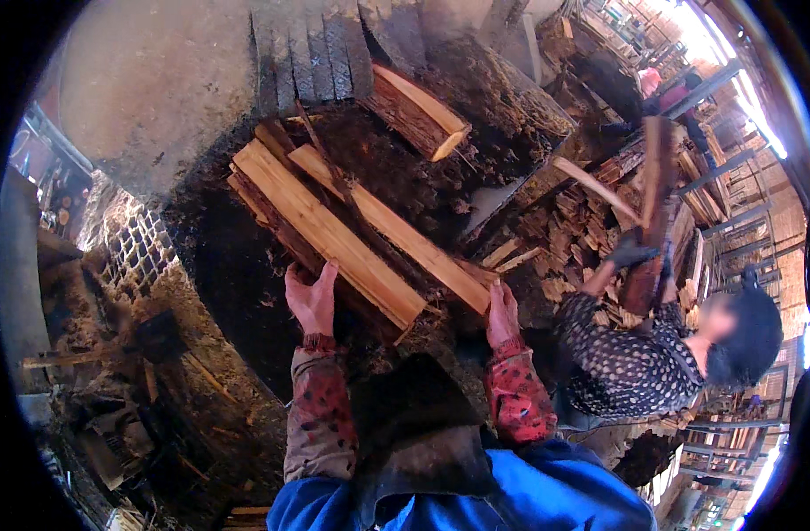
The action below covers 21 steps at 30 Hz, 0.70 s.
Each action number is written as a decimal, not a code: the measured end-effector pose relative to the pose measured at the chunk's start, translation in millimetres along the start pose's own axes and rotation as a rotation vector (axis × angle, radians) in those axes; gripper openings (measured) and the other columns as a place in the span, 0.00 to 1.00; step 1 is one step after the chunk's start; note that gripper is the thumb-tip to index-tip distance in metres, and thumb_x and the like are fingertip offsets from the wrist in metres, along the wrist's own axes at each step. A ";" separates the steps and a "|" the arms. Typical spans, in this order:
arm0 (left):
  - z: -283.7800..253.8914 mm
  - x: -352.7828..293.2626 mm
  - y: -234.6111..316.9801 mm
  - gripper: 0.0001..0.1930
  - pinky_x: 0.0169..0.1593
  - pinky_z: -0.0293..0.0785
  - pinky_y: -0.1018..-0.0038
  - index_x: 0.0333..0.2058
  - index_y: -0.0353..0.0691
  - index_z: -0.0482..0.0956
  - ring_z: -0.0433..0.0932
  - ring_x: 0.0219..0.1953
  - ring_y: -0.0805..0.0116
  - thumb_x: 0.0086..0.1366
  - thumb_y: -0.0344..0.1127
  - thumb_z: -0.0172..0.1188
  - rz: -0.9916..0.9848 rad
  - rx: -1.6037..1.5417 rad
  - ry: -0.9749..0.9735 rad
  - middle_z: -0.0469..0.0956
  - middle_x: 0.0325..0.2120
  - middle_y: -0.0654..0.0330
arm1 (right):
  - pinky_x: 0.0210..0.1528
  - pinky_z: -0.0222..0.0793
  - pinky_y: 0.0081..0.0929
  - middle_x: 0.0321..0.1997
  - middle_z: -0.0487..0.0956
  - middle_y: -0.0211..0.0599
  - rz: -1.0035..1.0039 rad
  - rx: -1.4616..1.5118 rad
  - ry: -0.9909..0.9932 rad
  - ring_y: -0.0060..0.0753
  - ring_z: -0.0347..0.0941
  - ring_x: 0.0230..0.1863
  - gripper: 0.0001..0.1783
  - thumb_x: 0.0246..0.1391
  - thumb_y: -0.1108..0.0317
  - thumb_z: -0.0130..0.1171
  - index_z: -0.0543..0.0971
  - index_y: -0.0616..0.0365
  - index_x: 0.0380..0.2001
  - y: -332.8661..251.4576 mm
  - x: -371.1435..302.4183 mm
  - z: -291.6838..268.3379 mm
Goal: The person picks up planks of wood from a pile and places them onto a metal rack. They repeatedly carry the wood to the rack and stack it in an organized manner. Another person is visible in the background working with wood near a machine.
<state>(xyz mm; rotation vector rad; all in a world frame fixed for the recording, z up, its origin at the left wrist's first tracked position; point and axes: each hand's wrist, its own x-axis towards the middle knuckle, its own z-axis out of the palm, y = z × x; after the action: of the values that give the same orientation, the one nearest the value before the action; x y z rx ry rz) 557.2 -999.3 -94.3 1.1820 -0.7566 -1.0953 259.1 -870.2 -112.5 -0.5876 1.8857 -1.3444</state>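
Note:
Two long split pieces of wood lie side by side on the dark work surface, pale cut faces up, slanting from upper left to lower right. My left hand is at the lower left edge of the wide left split log, thumb and fingers spread against its side and not wrapped round it. My right hand rests against the near end of the narrower right split log, fingers stretched out. A dark strip of bark lies between the pieces. The undersides of both are hidden.
Another half log with bark lies farther back, beside dark ridged slats. At right, a co-worker in a spotted top and dark gloves holds an upright slab. A pile of split wood stands behind. Wire mesh is at left.

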 end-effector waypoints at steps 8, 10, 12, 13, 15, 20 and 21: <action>-3.9 -5.2 5.8 0.20 0.47 0.71 0.78 0.46 0.29 0.71 0.74 0.41 0.76 0.57 0.28 0.67 -0.047 -0.023 -0.037 0.78 0.40 0.60 | 0.54 0.62 0.27 0.48 0.74 0.37 -0.015 0.170 -0.052 0.28 0.68 0.49 0.27 0.61 0.53 0.53 0.69 0.65 0.52 23.4 -24.4 -1.1; -9.6 -4.5 16.0 0.18 0.47 0.71 0.78 0.47 0.30 0.72 0.74 0.41 0.77 0.59 0.28 0.65 -0.072 0.097 -0.053 0.78 0.41 0.62 | 0.56 0.62 0.27 0.49 0.73 0.37 0.040 0.162 -0.046 0.28 0.68 0.50 0.27 0.61 0.55 0.53 0.68 0.66 0.54 48.0 -31.5 2.3; -17.5 -3.7 12.0 0.18 0.47 0.70 0.78 0.47 0.31 0.73 0.74 0.42 0.77 0.60 0.30 0.65 -0.048 0.092 -0.075 0.78 0.42 0.62 | 0.56 0.62 0.26 0.50 0.73 0.37 0.080 0.225 -0.136 0.29 0.68 0.51 0.28 0.60 0.57 0.55 0.67 0.67 0.55 47.8 -45.4 21.1; -21.8 -3.5 10.8 0.18 0.48 0.70 0.79 0.47 0.31 0.73 0.74 0.42 0.77 0.60 0.30 0.65 -0.038 0.094 -0.084 0.78 0.42 0.62 | 0.55 0.63 0.26 0.51 0.73 0.37 0.073 0.292 -0.207 0.30 0.68 0.51 0.27 0.59 0.58 0.57 0.67 0.67 0.55 33.0 -55.1 33.3; -18.0 -6.2 14.9 0.19 0.48 0.70 0.78 0.48 0.31 0.73 0.74 0.42 0.77 0.59 0.30 0.65 -0.059 0.098 -0.069 0.78 0.42 0.62 | 0.54 0.64 0.25 0.50 0.73 0.36 0.098 0.252 -0.252 0.30 0.68 0.51 0.26 0.59 0.60 0.57 0.68 0.67 0.54 8.8 -64.7 48.1; -24.7 -2.6 6.9 0.22 0.50 0.70 0.77 0.49 0.31 0.71 0.75 0.43 0.74 0.59 0.30 0.66 -0.076 0.081 -0.082 0.78 0.41 0.61 | 0.51 0.64 0.24 0.49 0.74 0.39 -0.028 0.039 -0.342 0.29 0.69 0.49 0.30 0.59 0.53 0.58 0.69 0.71 0.51 -9.3 -63.4 66.2; -25.4 -3.0 7.0 0.22 0.50 0.70 0.77 0.50 0.30 0.70 0.75 0.43 0.74 0.59 0.30 0.66 -0.055 0.053 -0.061 0.78 0.42 0.61 | 0.53 0.64 0.30 0.51 0.74 0.47 -0.063 -0.109 -0.375 0.37 0.69 0.51 0.39 0.57 0.46 0.58 0.65 0.74 0.54 -14.4 -58.5 65.7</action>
<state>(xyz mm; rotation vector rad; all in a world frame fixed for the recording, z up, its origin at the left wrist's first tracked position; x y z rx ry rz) 581.1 -987.9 -93.6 1.2246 -0.8085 -1.1673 346.2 -872.5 -93.4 -0.8940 1.6492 -1.0851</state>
